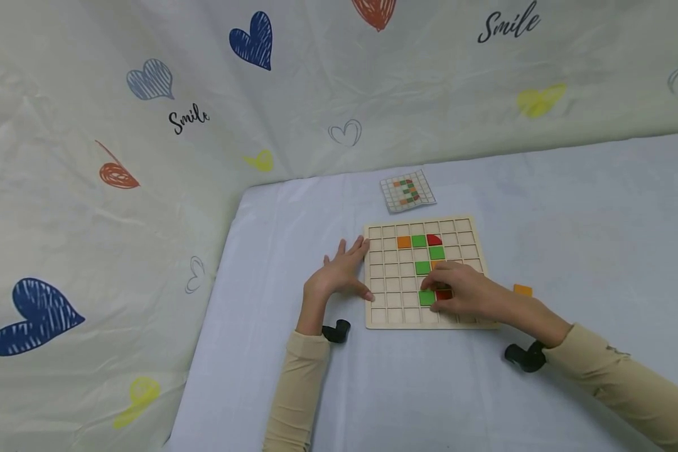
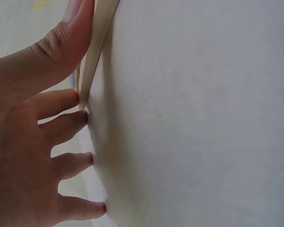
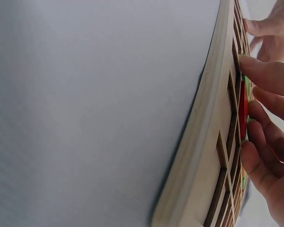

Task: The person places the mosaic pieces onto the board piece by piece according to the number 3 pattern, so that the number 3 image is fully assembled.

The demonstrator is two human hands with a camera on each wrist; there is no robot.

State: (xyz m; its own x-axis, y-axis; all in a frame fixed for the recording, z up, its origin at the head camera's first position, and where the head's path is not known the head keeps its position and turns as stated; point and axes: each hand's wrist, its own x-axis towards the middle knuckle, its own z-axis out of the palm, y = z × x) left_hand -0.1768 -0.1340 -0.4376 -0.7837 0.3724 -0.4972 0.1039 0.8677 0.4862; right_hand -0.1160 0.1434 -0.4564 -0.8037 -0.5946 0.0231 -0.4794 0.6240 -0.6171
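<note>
My left hand [image 1: 339, 276] lies with fingers spread along the left edge of the wooden grid board [image 1: 381, 317], thumb and fingertips at its rim. Over the board's lower part, my right hand [image 1: 466, 289] pinches a green tile [image 1: 426, 298] between thumb and index finger, low at its cell. A red tile [image 1: 443, 294] beside it is partly hidden under that hand. Farther up the grid sit an orange tile [image 1: 403, 242], a second green tile [image 1: 419, 241] and a red rounded tile [image 1: 434, 240]. More green tiles and a partly covered orange one show below them.
A small printed card [image 1: 408, 191] with a coloured grid pattern lies behind the board. One loose orange tile [image 1: 522, 290] is on the white cloth [image 1: 599, 238] right of the board. Black wrist devices [image 1: 525, 358] are at both wrists.
</note>
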